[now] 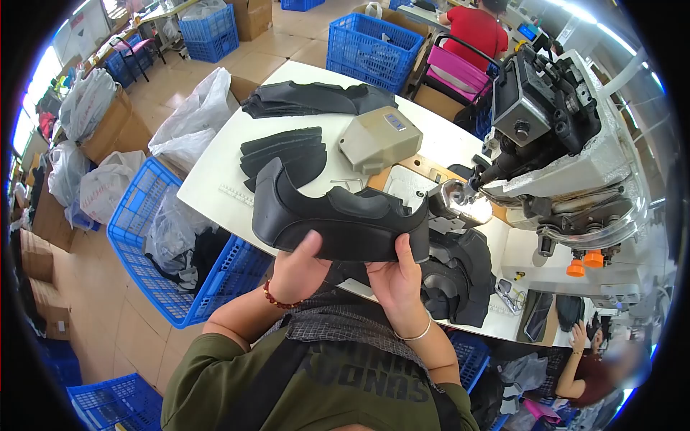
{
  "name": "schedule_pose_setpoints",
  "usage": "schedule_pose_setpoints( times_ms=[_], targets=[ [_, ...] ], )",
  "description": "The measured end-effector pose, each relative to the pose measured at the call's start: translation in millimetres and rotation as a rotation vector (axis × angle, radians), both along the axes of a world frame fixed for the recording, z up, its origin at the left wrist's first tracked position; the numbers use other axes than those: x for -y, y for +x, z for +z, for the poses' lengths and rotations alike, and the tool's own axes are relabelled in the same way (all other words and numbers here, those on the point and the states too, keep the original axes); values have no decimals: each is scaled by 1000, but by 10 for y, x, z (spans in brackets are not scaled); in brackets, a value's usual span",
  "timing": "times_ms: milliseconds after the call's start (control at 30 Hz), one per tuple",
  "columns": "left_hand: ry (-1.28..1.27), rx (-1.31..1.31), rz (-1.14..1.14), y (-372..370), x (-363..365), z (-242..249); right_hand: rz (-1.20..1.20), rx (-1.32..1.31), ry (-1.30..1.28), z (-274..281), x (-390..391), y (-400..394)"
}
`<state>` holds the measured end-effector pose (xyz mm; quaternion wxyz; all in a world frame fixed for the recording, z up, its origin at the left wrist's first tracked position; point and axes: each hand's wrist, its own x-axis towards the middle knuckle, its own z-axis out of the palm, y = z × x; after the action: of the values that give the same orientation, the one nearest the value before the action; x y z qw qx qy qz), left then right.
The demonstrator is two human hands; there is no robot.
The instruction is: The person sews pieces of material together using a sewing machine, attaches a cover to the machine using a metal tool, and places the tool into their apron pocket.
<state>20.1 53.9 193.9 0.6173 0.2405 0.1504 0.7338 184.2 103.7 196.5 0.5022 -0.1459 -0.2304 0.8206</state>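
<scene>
Left of the sewing machine (550,133), the left grip (299,274) and right grip (394,281) hold a curved black piece (338,224) by its near edge over the counter (207,181). The step looks like checking it; the next move probably calls for a level turn. Stacked black pieces (466,276) lie nearer the machine.

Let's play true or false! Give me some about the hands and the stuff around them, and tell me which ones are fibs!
1. The left hand and right hand hold one curved black piece. True.
2. The beaded bracelet is on the right wrist. False: it's on the left wrist.
3. The machine is right of the held piece. True.
4. The basket left of the table is red. False: it's blue.
</scene>
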Motion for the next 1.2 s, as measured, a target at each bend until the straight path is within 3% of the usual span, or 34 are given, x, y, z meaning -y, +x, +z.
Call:
schedule_pose_setpoints(
  times_ms=[33,567,800,833,900,1000,1067,1133,1200],
  targets=[
    [96,-95,18,22,1,34,6,3,7,-18,-11,9],
    [57,-281,10,22,19,-127,-9,-54,-21,14,-95,-14],
    [-121,-292,54,-215,-123,435,89,6,64,42,-58,13],
    [-135,-307,54,-359,-222,514,76,4,69,51,-51,47],
    [-1,-384,182,-603,-584,745,183,215,328,42,-9,121],
    [133,-242,130,-1168,-1488,803,290,344,405,-27,41,329],
    [19,-153,76,-1429,-2053,886,361,491,416,8,98,428],
    [-84,-182,87,-1899,-2793,423,325,558,448,22,141,537],
    [-501,-344,324,-1936,-3167,7,287,661,420,14,179,662]
  ],
)
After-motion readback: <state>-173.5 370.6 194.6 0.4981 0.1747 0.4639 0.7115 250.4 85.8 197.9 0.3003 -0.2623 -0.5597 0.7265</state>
